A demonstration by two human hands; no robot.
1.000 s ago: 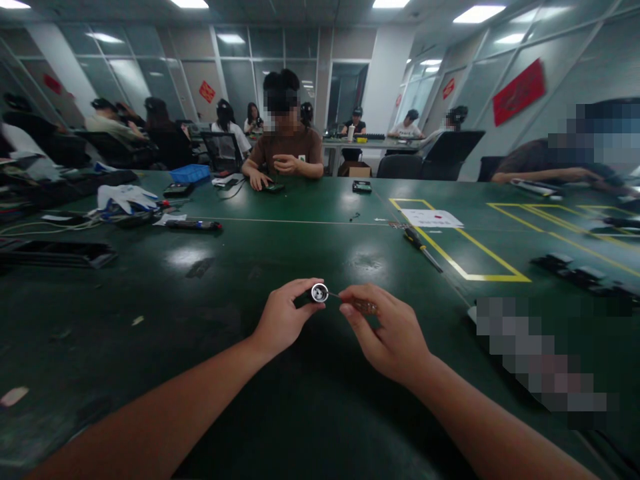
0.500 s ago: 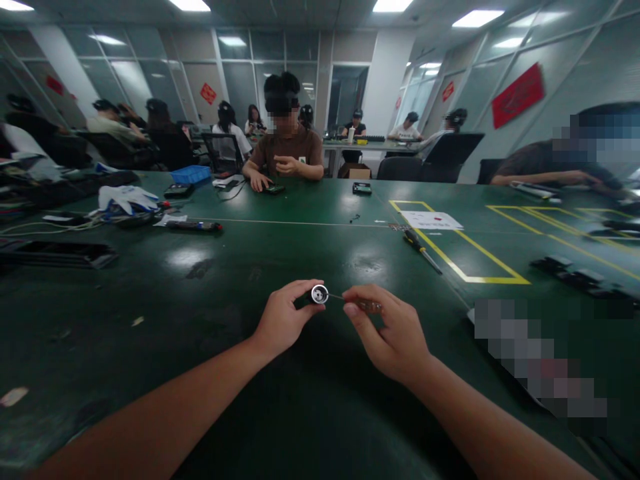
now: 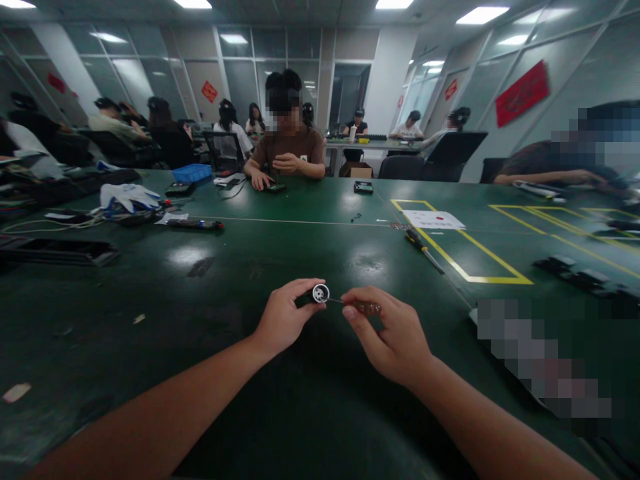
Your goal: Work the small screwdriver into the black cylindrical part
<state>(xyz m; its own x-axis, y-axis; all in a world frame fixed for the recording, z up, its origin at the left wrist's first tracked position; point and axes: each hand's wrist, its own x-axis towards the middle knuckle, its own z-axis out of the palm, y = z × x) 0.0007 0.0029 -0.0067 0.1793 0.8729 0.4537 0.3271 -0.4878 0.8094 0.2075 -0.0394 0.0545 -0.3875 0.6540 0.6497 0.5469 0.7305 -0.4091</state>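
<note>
My left hand point(image 3: 281, 321) pinches a small dark cylindrical part point(image 3: 321, 293) between thumb and fingers. Its open round end, with a silver rim and pale details inside, faces me. In my right hand point(image 3: 395, 333) is a thin screwdriver point(image 3: 369, 308) with a see-through brownish handle, held between thumb and curled fingers. The slim shaft points left, and its tip meets the lower right of the rim; whether it reaches inside cannot be made out. Both hands are above the green table point(image 3: 235, 280).
A yellow-black screwdriver point(image 3: 425, 251) lies beyond my right hand, near a white paper sheet point(image 3: 434, 219) and yellow tape outlines. White gloves point(image 3: 129, 199), a blue basket point(image 3: 191, 174) and a dark pen-like tool point(image 3: 196, 225) are on the left. A person point(image 3: 285, 143) works opposite.
The screwdriver's shaft has shifted slightly downward at the rim of the cylindrical part. Both hands keep their grips, and the whole view has moved a little.
</note>
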